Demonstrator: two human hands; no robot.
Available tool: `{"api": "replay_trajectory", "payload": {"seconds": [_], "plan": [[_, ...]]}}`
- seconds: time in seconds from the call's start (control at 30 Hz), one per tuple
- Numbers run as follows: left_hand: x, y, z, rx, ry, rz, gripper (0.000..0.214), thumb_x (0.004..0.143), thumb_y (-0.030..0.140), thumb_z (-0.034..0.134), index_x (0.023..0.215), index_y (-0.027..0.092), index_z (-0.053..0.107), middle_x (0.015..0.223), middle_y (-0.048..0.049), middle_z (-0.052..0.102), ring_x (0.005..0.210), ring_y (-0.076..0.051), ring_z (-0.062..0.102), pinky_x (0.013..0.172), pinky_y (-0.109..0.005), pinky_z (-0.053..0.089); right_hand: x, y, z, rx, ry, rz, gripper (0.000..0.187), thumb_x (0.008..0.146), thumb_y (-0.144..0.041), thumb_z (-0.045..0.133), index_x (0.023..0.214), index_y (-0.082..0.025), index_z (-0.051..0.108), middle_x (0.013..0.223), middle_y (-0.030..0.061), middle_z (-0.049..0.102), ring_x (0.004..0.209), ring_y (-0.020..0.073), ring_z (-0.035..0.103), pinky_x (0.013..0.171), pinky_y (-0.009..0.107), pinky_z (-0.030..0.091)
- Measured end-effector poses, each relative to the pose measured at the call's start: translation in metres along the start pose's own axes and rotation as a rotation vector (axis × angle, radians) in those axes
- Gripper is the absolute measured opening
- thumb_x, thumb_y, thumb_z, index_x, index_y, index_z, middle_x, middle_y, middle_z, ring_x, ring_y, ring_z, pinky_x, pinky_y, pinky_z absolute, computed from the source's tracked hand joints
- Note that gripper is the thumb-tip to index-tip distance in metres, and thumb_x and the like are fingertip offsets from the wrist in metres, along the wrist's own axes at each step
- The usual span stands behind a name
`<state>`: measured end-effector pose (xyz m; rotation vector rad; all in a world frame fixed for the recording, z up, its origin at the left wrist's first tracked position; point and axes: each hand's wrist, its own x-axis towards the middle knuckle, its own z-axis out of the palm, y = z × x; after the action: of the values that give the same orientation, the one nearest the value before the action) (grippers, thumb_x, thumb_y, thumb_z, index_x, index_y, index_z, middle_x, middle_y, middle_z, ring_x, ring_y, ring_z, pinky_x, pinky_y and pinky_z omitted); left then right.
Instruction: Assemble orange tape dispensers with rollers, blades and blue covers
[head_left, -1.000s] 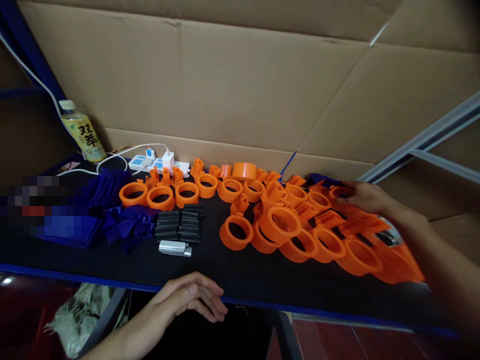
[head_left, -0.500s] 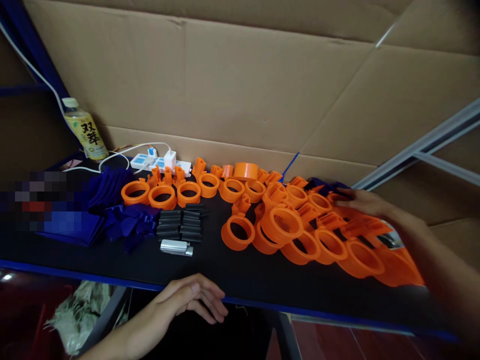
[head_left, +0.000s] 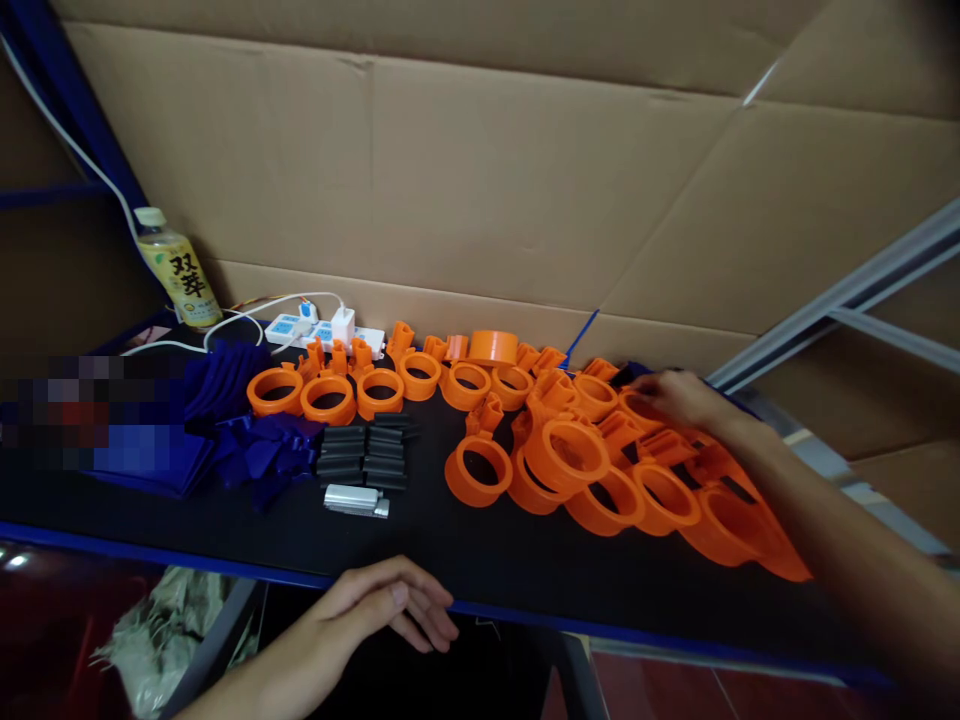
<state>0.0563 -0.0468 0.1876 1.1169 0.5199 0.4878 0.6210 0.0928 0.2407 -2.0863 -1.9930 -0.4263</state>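
Many orange plastic ring parts (head_left: 568, 452) lie in a heap across the right half of a black table (head_left: 465, 545). My right hand (head_left: 675, 398) reaches over the far right of the heap with its fingers resting on the orange pieces; whether it grips one I cannot tell. My left hand (head_left: 382, 600) rests at the table's near blue edge, fingers loosely apart and holding nothing. A row of three orange rings (head_left: 327, 396) lies further left.
Blue plastic pieces (head_left: 259, 450) and stacked black blocks (head_left: 364, 452) lie left of centre, with a small silver item (head_left: 354, 499) in front. A drink bottle (head_left: 182, 272) and a white power strip (head_left: 319, 328) stand at the back left. Cardboard sheets (head_left: 480, 170) wall the back.
My right hand has slid left over the orange heap, from its far right end toward the middle rings. The left hand has stayed at the table edge.
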Motion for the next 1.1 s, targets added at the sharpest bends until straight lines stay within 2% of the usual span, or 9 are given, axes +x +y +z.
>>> {"api": "replay_trajectory", "payload": {"seconds": [0.17, 0.3, 0.47, 0.57, 0.7, 0.77, 0.9, 1.0, 1.1], "plan": [[0.0, 0.0, 0.001, -0.003, -0.012, 0.015, 0.042, 0.105, 0.04, 0.042, 0.12, 0.014, 0.07, 0.115, -0.0158, 0.073, 0.109, -0.029, 0.067, 0.101, -0.045, 0.046, 0.008, 0.004, -0.017, -0.073, -0.169, -0.046, 0.014, 0.086, -0.022, 0.071, 0.092, -0.013, 0.079, 0.089, 0.0158, 0.077, 0.08, 0.0208, 0.063, 0.073, 0.03, 0.041], [0.001, -0.001, 0.001, -0.01, -0.025, 0.016, 0.041, 0.105, 0.04, 0.042, 0.121, 0.014, 0.07, 0.115, -0.0163, 0.073, 0.11, -0.029, 0.067, 0.101, -0.045, 0.047, 0.008, -0.005, -0.039, -0.132, -0.105, -0.086, 0.021, 0.094, -0.019, 0.061, 0.103, -0.009, 0.077, 0.106, 0.0201, 0.075, 0.099, 0.0224, 0.06, 0.087, 0.031, 0.041], [0.001, -0.001, 0.001, -0.016, -0.024, 0.008, 0.039, 0.104, 0.041, 0.047, 0.12, 0.015, 0.071, 0.116, -0.0169, 0.072, 0.11, -0.03, 0.067, 0.101, -0.047, 0.048, 0.004, -0.032, -0.065, -0.164, 0.094, -0.083, 0.028, 0.099, -0.028, 0.059, 0.111, -0.009, 0.074, 0.109, 0.0203, 0.073, 0.098, 0.0236, 0.056, 0.091, 0.032, 0.04], [0.001, -0.002, 0.0, -0.034, -0.023, 0.036, 0.037, 0.103, 0.039, 0.049, 0.124, 0.016, 0.069, 0.118, -0.0169, 0.072, 0.111, -0.03, 0.067, 0.102, -0.049, 0.048, -0.004, -0.077, -0.084, -0.089, 0.287, -0.131, 0.028, 0.099, -0.032, 0.059, 0.108, -0.011, 0.075, 0.091, 0.0162, 0.073, 0.087, 0.022, 0.058, 0.083, 0.032, 0.045], [0.002, -0.004, -0.003, -0.095, -0.035, 0.175, 0.045, 0.101, 0.036, 0.055, 0.144, 0.025, 0.056, 0.141, -0.0161, 0.062, 0.132, -0.034, 0.055, 0.108, -0.054, 0.044, -0.041, -0.18, -0.11, 0.211, 0.412, -0.371, 0.018, 0.095, -0.033, 0.065, 0.099, -0.019, 0.075, 0.086, 0.0081, 0.073, 0.074, 0.017, 0.062, 0.07, 0.03, 0.049], [0.0, -0.005, -0.004, -0.14, 0.007, 0.267, 0.056, 0.098, 0.038, 0.059, 0.152, 0.031, 0.046, 0.154, -0.0134, 0.052, 0.143, -0.035, 0.044, 0.114, -0.056, 0.038, -0.072, -0.237, -0.116, 0.37, 0.277, -0.436, 0.01, 0.093, -0.029, 0.067, 0.098, -0.025, 0.075, 0.088, 0.0036, 0.074, 0.072, 0.0159, 0.066, 0.067, 0.03, 0.052], [-0.004, -0.007, 0.002, -0.309, 0.179, 0.332, 0.06, 0.096, 0.046, 0.061, 0.152, 0.031, 0.046, 0.16, -0.011, 0.045, 0.149, -0.034, 0.037, 0.121, -0.053, 0.03, -0.137, -0.327, -0.106, 0.775, -0.057, -0.509, 0.023, 0.094, -0.024, 0.064, 0.111, -0.036, 0.073, 0.093, 0.0013, 0.076, 0.08, 0.0197, 0.072, 0.069, 0.035, 0.061], [-0.004, -0.009, 0.004, -0.476, 0.358, 0.295, 0.052, 0.101, 0.045, 0.052, 0.148, 0.025, 0.051, 0.148, -0.0147, 0.058, 0.138, -0.035, 0.051, 0.115, -0.052, 0.039, -0.161, -0.356, -0.093, 1.0, -0.278, -0.487, 0.024, 0.094, -0.027, 0.067, 0.115, -0.038, 0.072, 0.105, -0.0004, 0.076, 0.092, 0.0198, 0.074, 0.078, 0.034, 0.064], [-0.005, -0.006, -0.004, -0.549, 0.454, 0.281, 0.052, 0.101, 0.04, 0.053, 0.148, 0.019, 0.05, 0.13, -0.0161, 0.067, 0.121, -0.033, 0.064, 0.108, -0.05, 0.047, -0.158, -0.361, -0.08, 1.108, -0.283, -0.424, 0.017, 0.097, -0.03, 0.062, 0.107, -0.037, 0.074, 0.098, -0.0019, 0.077, 0.085, 0.0178, 0.074, 0.075, 0.033, 0.064]]}}
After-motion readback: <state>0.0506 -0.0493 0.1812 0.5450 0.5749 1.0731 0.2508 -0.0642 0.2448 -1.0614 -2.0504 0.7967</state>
